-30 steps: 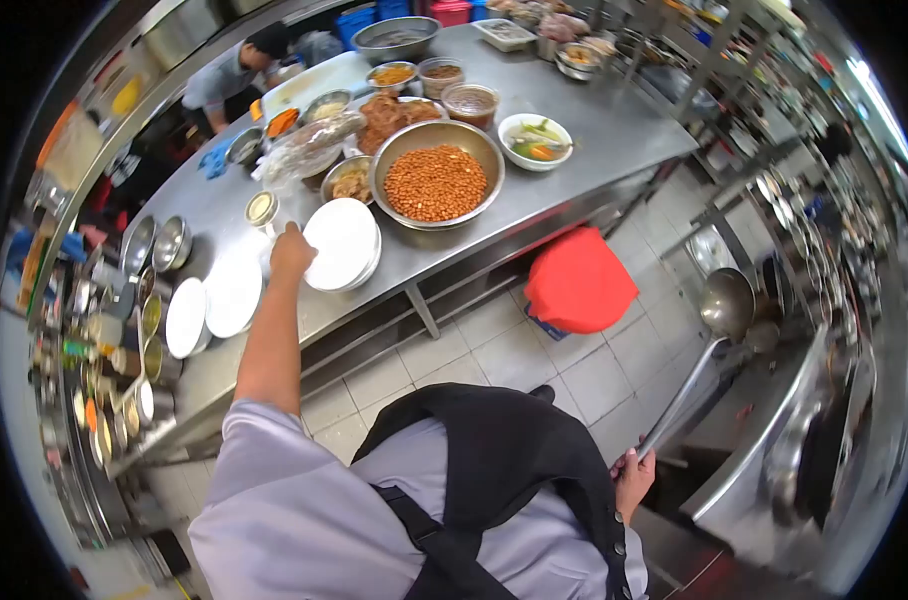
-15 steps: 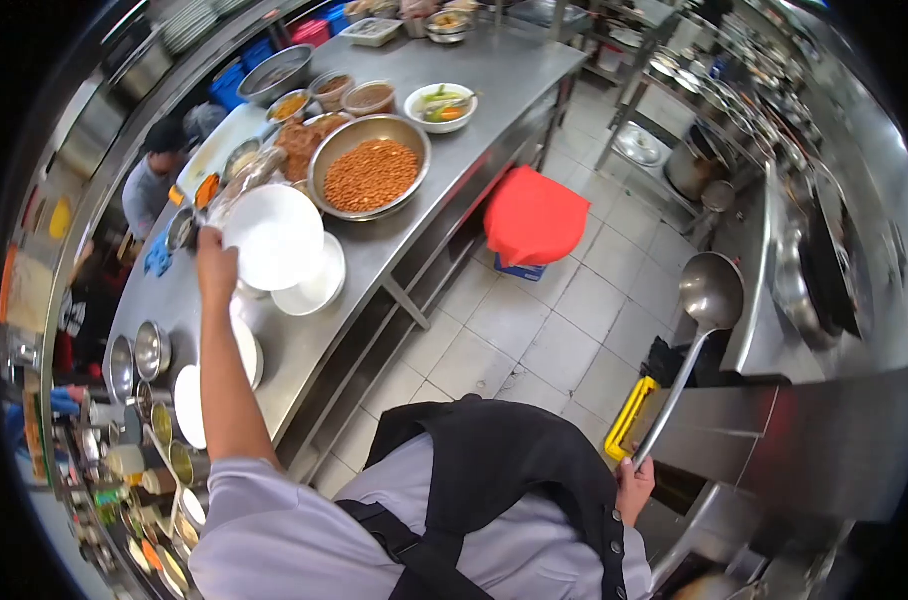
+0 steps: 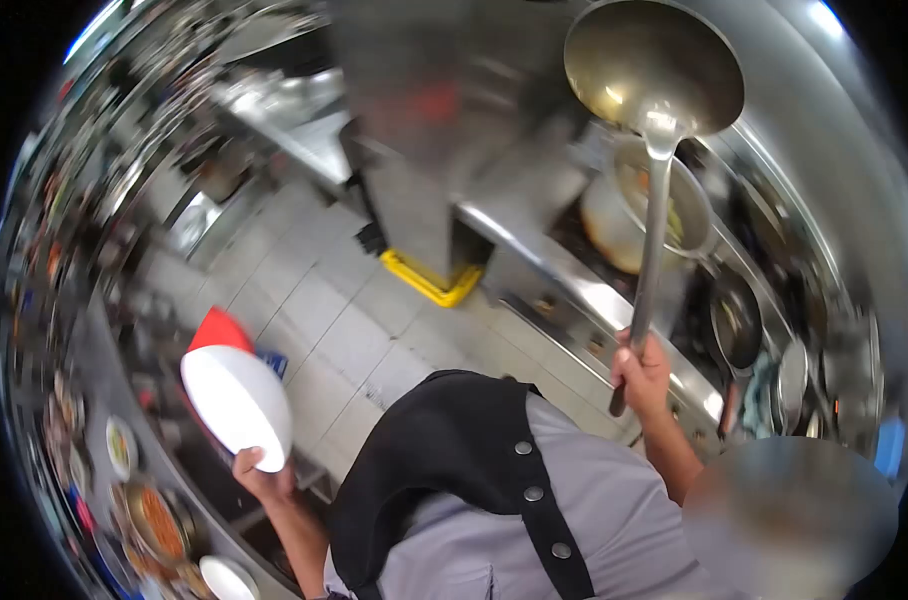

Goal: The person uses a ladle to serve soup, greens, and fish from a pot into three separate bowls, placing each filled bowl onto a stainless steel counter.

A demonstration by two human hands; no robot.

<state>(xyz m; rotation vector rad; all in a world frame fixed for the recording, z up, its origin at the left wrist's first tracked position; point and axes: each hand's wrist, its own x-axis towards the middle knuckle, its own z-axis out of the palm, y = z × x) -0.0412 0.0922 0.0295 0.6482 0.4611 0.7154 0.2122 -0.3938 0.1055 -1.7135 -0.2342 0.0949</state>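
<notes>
My left hand [image 3: 264, 476] grips the rim of a white bowl [image 3: 236, 405], which is tilted and held out over the floor at the left. The bowl looks plain white. My right hand [image 3: 642, 378] is closed around the handle of a large metal ladle [image 3: 654, 65]. The ladle's cup is raised at the top of the view and partly covers a pot [image 3: 692, 195] on the stove. Inside that pot some food shows, but blur hides what it is. Neither the ladle nor the bowl touches the pot.
A dark frying pan [image 3: 736, 325] sits beside the pot on the stove. Nearer, a metal edge [image 3: 564, 270] runs along the stove front. A yellow frame [image 3: 429, 280] stands low near the floor. At lower left, the prep table carries a basin of orange-brown food [image 3: 159, 525].
My view has swung from the prep table to the stove. The white bowl has come off the table in my left hand. My right hand has raised the ladle near the pot.
</notes>
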